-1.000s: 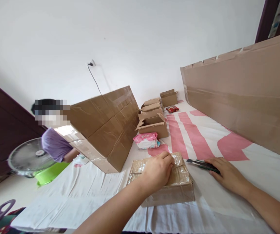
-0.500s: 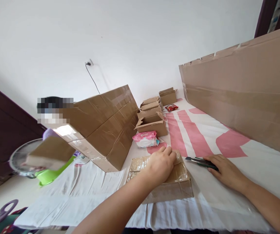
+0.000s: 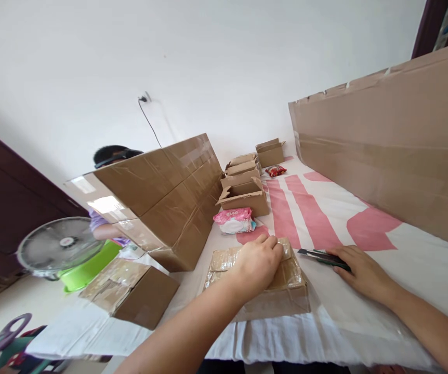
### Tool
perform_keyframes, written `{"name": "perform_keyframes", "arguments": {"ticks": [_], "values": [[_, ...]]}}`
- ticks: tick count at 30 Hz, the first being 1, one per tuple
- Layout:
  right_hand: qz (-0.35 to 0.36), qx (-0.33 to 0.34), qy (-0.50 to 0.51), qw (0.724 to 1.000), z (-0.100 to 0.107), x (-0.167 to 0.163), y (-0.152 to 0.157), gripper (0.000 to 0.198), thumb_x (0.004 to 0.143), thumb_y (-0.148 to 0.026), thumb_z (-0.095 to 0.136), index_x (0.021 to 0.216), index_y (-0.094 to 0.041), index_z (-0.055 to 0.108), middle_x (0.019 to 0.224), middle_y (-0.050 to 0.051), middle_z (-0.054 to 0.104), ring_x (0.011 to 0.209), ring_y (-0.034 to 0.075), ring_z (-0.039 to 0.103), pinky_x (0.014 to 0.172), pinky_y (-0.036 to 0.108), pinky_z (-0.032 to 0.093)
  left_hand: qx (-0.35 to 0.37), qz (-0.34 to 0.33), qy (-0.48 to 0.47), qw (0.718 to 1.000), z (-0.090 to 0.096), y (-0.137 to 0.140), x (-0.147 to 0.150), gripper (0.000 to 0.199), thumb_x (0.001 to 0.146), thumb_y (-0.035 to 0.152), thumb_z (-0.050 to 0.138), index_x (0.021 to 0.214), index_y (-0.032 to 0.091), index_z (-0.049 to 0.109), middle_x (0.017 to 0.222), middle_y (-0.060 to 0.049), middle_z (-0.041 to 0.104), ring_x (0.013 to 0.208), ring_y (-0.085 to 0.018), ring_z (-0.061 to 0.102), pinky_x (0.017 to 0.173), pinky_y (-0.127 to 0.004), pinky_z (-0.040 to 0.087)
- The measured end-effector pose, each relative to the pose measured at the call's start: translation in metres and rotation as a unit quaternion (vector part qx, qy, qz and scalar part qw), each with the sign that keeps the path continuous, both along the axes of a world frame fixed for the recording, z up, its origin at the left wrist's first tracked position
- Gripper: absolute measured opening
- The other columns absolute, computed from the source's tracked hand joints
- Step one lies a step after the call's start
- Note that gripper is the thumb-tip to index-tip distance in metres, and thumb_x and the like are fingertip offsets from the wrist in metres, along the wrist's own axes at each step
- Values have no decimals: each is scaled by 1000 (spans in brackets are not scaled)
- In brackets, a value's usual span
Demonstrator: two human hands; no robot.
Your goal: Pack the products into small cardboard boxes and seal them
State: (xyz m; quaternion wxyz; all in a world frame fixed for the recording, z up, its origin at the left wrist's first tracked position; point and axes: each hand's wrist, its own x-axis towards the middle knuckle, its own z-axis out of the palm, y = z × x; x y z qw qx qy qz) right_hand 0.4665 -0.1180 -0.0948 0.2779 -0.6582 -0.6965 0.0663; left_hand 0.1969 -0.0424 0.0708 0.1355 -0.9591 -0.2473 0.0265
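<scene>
My left hand [image 3: 258, 261] is closed over the top of a small taped cardboard box [image 3: 274, 304]. Its fingers curl down at the far side of the top, where the fingertips are partly hidden. Shiny clear tape covers the box's top. To the right, my right hand [image 3: 358, 270] lies on the cloth and grips a utility knife [image 3: 319, 256] with a dark handle. The knife's blade end points left toward the box but stays apart from it. Another taped cardboard box [image 3: 146, 296] sits at the left, near my left forearm.
Large cardboard boxes stand at left [image 3: 157, 192] and right [image 3: 383, 150]. Beyond my hands are a pink wipes pack [image 3: 234, 221], open small boxes [image 3: 249, 202] and a red packet [image 3: 276, 170]. A fan [image 3: 58, 244], green basin [image 3: 91, 267] and another person [image 3: 109, 156] are at left.
A small cardboard box, held up by the other person before, now rests on the cloth at the left. That person has drawn back behind the large box. My hands have hardly moved.
</scene>
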Motion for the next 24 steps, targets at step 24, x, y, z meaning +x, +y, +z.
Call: {"name": "perform_keyframes", "arguments": {"ticks": [24], "values": [[3,4,0,1000,1,0,0,38,88,-36,49,122,-22,60,121,9,65,112,30,58,97,48,47,-161,46,-88,982,11,2,-8,17,88,11,45,98,17,58,106,-8,58,88,-20,60,80,-34,51]]}}
